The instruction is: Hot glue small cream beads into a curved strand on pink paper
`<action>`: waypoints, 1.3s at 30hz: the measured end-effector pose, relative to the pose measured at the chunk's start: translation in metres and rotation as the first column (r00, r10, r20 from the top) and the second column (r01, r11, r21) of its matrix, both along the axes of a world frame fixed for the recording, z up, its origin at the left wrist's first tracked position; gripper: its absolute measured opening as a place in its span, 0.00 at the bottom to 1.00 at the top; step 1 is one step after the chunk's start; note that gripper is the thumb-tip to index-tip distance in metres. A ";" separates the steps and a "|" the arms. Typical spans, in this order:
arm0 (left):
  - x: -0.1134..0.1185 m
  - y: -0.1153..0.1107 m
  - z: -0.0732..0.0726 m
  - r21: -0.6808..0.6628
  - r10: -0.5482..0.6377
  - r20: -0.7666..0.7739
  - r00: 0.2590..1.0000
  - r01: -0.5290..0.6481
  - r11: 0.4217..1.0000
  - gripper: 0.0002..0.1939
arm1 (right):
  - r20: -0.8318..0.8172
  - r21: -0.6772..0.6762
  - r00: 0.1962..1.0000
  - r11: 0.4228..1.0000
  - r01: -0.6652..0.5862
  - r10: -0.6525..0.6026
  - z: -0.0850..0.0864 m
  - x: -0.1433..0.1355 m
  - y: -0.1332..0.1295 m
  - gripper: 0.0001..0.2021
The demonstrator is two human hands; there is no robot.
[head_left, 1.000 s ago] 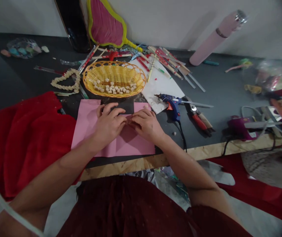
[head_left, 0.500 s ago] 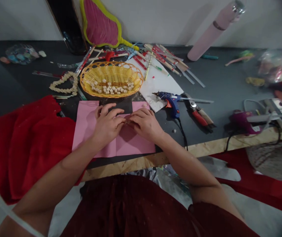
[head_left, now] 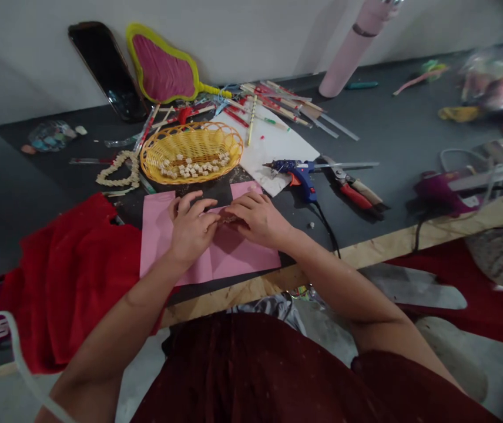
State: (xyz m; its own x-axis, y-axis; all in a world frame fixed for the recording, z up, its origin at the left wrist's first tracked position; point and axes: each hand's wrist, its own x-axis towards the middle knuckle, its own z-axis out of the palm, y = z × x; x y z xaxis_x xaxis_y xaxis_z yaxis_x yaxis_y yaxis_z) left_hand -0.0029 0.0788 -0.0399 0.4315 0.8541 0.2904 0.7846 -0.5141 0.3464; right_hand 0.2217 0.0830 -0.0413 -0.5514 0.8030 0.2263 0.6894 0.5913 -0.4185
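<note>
Over a pink paper sheet (head_left: 190,274) with a fold line, both my hands meet at their fingertips. My left hand (head_left: 192,229) pinches with thumb and index finger, its other fingers loosely curled. From the other side, my right hand (head_left: 262,220) bends its fingers down around the same spot. A small, thin brownish thing (head_left: 230,220) shows between the fingertips, too covered to name. Just beyond the hands stands a yellow woven basket (head_left: 192,129) with several small pale cubes (head_left: 194,169) in it. A heart-shaped ring of pale pieces (head_left: 121,171) lies left of the basket.
Right of the paper lie a blue glue gun (head_left: 302,176) with its cord and red-handled pliers (head_left: 355,197). Red cloth (head_left: 79,282) covers the left side. Behind are a phone (head_left: 108,73), a pink bottle (head_left: 344,59), sticks (head_left: 278,103) and white paper (head_left: 278,141).
The camera view has turned and shifted, so the phone shows more fully. Both hands stay together over the pink paper in nearly the same pose, the right fingers slightly more lifted off the small thing.
</note>
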 end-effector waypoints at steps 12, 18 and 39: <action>0.002 0.001 -0.003 0.004 0.030 0.036 0.999 -0.030 1.000 0.06 | -0.354 -0.014 0.810 0.869 0.495 -0.467 0.015 0.049 -0.067 0.12; 0.002 0.001 -0.002 0.031 0.028 0.016 0.999 -0.029 0.999 0.07 | -0.464 -0.024 0.751 0.853 0.521 -0.471 -0.003 0.040 -0.093 0.10; 0.003 0.000 -0.003 0.053 0.026 0.003 1.000 -0.026 0.998 0.06 | -0.443 -0.011 0.793 0.887 0.461 -0.418 -0.013 0.040 -0.091 0.13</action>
State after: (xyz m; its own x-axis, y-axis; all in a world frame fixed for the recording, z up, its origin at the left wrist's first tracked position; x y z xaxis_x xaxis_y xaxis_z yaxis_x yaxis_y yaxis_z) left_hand -0.0001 0.0790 -0.0424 0.4086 0.8482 0.3370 0.7971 -0.5115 0.3210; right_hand 0.2618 -0.0081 -0.0542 0.0230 0.8986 0.4383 0.6534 0.3183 -0.6869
